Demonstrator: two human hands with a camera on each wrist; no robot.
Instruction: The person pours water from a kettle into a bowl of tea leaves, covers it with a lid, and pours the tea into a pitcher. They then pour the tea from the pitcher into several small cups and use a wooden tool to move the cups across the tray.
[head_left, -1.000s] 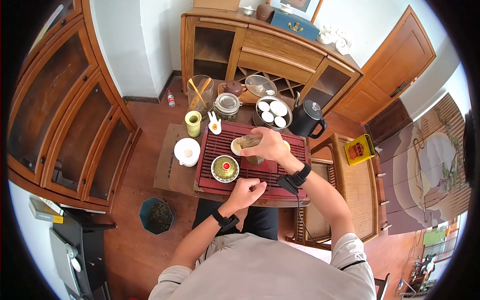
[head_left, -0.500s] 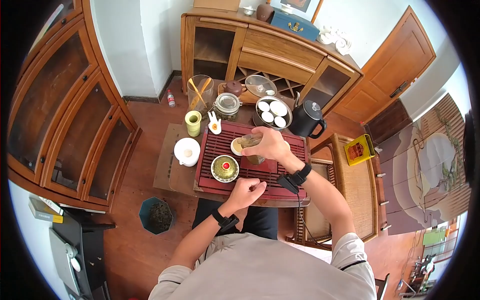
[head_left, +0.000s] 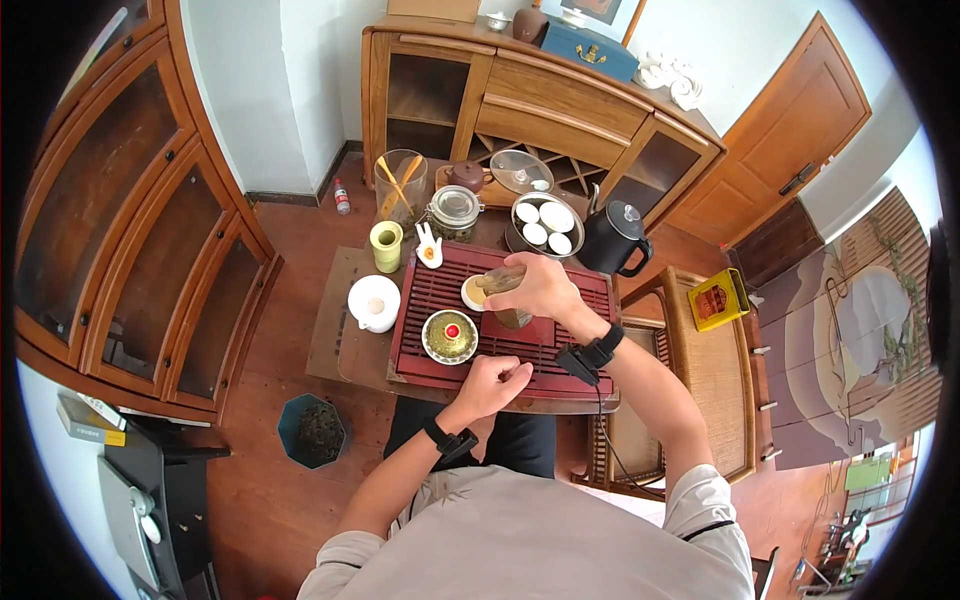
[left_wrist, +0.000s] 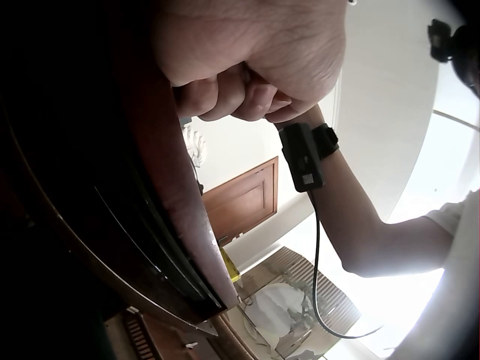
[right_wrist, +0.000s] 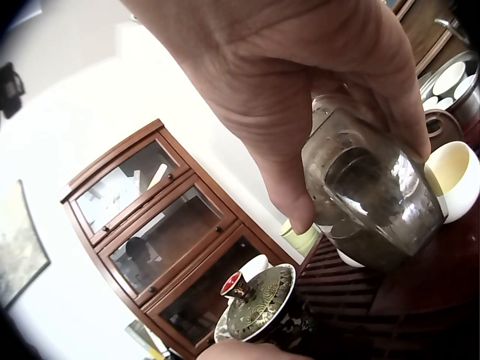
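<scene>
My right hand [head_left: 540, 290] grips a tinted clear glass tea pitcher [right_wrist: 382, 199] between thumb and fingers, above the slatted red tea tray [head_left: 425, 378]. The pitcher is tipped over, its mouth hidden from the right wrist view. Close beside it a small white teacup [right_wrist: 459, 176] holds yellowish tea. My left hand [head_left: 492, 385] is curled into a fist at the tray's near edge, with no object visible in it. Just beyond this fist stands a lidded gaiwan [head_left: 450, 338], green-gold patterned with a red knob.
A white pot [head_left: 374, 303] and a green vase-like holder [head_left: 386, 247] stand left of the tray. Behind it are a glass jar [head_left: 454, 212], a pan of white cups [head_left: 545, 226] and a black kettle [head_left: 615, 238]. A hand-shaped white ornament [head_left: 429, 247] sits at the tray's far left corner.
</scene>
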